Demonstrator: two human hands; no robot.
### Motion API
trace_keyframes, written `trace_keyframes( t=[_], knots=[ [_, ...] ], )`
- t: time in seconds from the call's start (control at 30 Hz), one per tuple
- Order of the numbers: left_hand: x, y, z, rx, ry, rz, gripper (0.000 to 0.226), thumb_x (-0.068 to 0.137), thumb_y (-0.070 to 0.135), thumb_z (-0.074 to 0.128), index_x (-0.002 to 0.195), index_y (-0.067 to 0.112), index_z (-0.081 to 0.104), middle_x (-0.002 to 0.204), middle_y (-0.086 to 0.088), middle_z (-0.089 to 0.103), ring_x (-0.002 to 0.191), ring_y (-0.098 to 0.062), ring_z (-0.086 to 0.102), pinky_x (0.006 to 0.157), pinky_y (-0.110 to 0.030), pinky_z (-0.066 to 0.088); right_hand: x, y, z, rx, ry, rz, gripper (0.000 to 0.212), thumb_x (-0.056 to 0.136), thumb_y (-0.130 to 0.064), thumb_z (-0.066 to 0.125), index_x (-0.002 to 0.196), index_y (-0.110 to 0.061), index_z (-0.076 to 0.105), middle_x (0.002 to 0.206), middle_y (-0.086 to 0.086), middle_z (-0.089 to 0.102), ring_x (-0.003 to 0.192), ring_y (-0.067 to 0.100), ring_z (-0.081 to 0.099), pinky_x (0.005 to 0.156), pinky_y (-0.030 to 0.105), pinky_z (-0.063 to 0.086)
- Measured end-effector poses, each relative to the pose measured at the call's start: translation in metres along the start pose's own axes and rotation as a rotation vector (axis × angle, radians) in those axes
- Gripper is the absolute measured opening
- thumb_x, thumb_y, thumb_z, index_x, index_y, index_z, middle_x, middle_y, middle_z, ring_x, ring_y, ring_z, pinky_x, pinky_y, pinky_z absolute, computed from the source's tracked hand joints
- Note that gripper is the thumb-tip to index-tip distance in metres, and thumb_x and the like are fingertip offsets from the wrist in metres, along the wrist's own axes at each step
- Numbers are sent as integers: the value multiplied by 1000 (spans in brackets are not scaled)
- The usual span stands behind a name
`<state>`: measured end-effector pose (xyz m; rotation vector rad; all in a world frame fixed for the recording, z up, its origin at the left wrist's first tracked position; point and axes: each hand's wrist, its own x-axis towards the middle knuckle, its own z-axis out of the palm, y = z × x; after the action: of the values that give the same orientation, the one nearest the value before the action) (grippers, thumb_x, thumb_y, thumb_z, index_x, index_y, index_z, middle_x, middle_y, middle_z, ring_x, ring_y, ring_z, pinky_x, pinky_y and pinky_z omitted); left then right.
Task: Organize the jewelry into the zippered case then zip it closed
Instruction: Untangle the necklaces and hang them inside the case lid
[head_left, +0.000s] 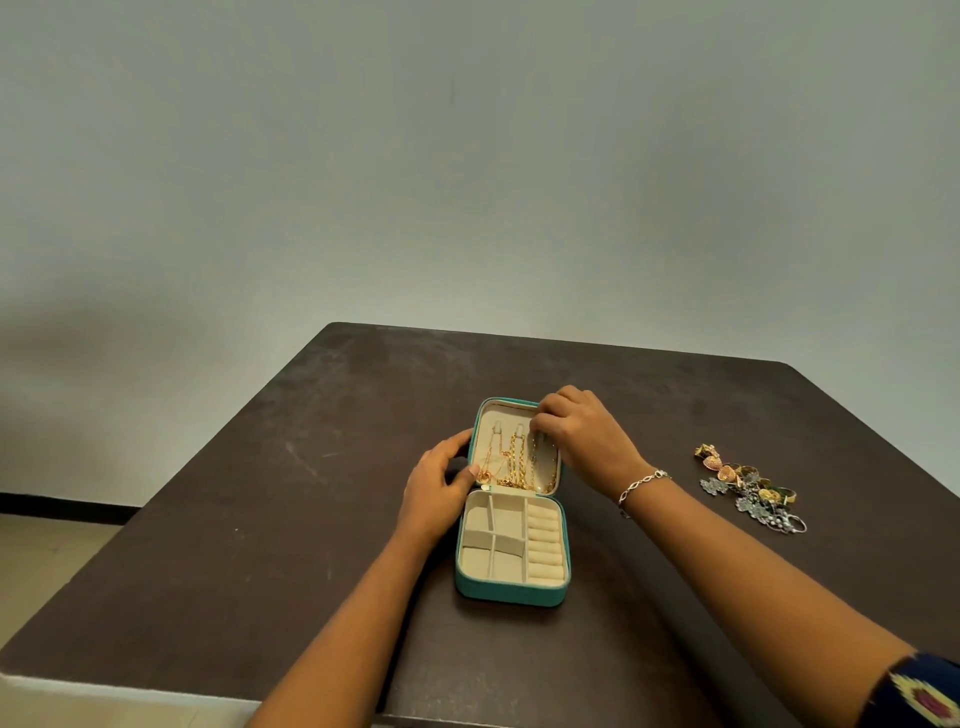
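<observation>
Head view, left hand (434, 486) gripping case lid (500, 414), right hand (582, 431) fingers (544, 419) pinching gold chain (516, 458)

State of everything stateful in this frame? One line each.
case: open, lid raised.
gold chains: hanging inside the lid.
base compartments: empty.
ring rolls: empty.
loose jewelry pile: on the table, right of the case, unpacked.
left hand: holds the lid's left edge.
right hand: fingers curled at the lid's top right; grip unclear.
</observation>
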<state>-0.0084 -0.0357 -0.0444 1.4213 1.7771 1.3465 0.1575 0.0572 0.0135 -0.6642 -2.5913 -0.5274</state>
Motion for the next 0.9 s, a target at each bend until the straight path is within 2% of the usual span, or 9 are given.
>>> trace_keyframes(
  t=[0.2,0.3,0.4,0.47,0.57,0.63,0.77,0.83,0.9],
  knots=[
    [1,-3,0,-75,2,-21,48,87,12,58,129,31,47,132,1,52,122,-11,44,103,-41,39,1,-2,0,78,84,77,32,53,-12,87,79,-8,69,82,11,63,70,22,60,52,27,52],
    [0,-3,-2,-105,15,4,50,83,8,61,124,34,50,129,3,55,124,-15,44,105,-47,37,2,-4,-3,253,144,206,25,68,-5,77,90,-4,67,95,14,59,85,22,54,62,29,54],
    [0,-2,-3,-145,25,4,52,81,5,63,126,30,51,128,3,56,124,-15,45,104,-40,36,-2,-4,-3,440,226,349,35,75,3,67,107,-7,62,107,11,55,99,19,51,76,22,47],
    [-1,-2,-3,-167,20,13,53,81,3,63,127,26,51,127,3,57,120,-13,49,99,-32,37,-5,-6,-7,710,214,527,44,81,4,60,121,-11,53,113,4,54,104,11,51,83,16,45],
    [-2,-1,-4,-206,25,35,53,79,1,64,121,31,53,119,7,61,109,-11,54,92,-30,43,-12,-11,-10,1084,182,744,45,85,2,56,127,-13,48,116,0,57,110,12,53,93,27,47],
    [-3,1,-4,-230,35,50,51,78,0,65,115,34,53,110,11,61,103,-9,55,84,-21,44,-17,-16,-10,1173,195,812,42,87,1,54,125,-13,49,118,2,57,113,15,53,95,33,48],
    [-5,2,-4,-233,34,60,49,79,1,64,114,32,53,106,13,60,99,-5,54,80,-16,43,-22,-26,-9,1057,275,780,35,84,0,58,113,-19,49,113,-1,54,107,11,53,85,19,49],
    [-5,2,-4,-220,34,46,48,80,1,64,115,32,53,104,15,59,97,-3,53,79,-16,43,-23,-26,-7,854,325,700,28,82,1,60,103,-17,52,111,-1,53,104,11,53,84,23,50],
    [-5,3,-4,-208,32,37,49,80,1,63,115,34,51,103,16,58,95,-1,53,77,-14,42,-27,-23,-4,595,298,572,18,79,0,64,93,-11,61,115,5,53,108,16,50,85,27,49]
  ],
)
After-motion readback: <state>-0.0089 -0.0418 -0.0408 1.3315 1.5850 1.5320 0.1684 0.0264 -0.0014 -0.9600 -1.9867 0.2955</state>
